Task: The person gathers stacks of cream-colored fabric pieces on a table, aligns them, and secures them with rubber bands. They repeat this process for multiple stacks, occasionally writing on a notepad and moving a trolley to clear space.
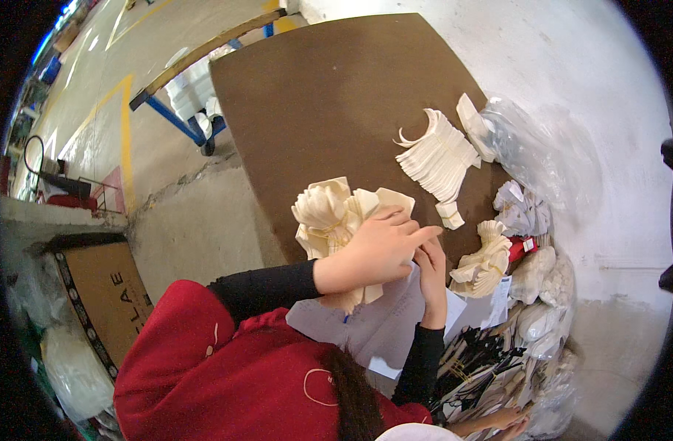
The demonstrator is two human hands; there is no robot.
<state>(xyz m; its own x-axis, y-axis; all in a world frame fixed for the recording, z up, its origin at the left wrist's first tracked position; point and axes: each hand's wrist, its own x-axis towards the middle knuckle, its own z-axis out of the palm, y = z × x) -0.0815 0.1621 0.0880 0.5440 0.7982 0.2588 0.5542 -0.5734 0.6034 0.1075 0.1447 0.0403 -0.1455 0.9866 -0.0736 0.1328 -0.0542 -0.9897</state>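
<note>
My left hand [369, 248] lies across a bundle of cream, soft-looking flat pieces [323, 209] at the near edge of the brown table [336, 88]. Its fingers curl over the bundle's right side. The pieces fan out in folds, gathered at the middle. My right hand [431, 273] meets the left at the fingertips; its fingers are bent, and what they pinch is hidden. Under my forearms is a sheet of paper with writing [329, 323]. Right of my hands sits another tied cream bundle [483, 261].
A fanned row of cream strips [438, 158] lies farther back on the table, beside a clear plastic bag [542, 147]. Bundled black and pale strips [483, 367] pile up at right, near another person's hand [506, 419]. A blue-framed cart [178, 110] and cardboard box [105, 294] stand left.
</note>
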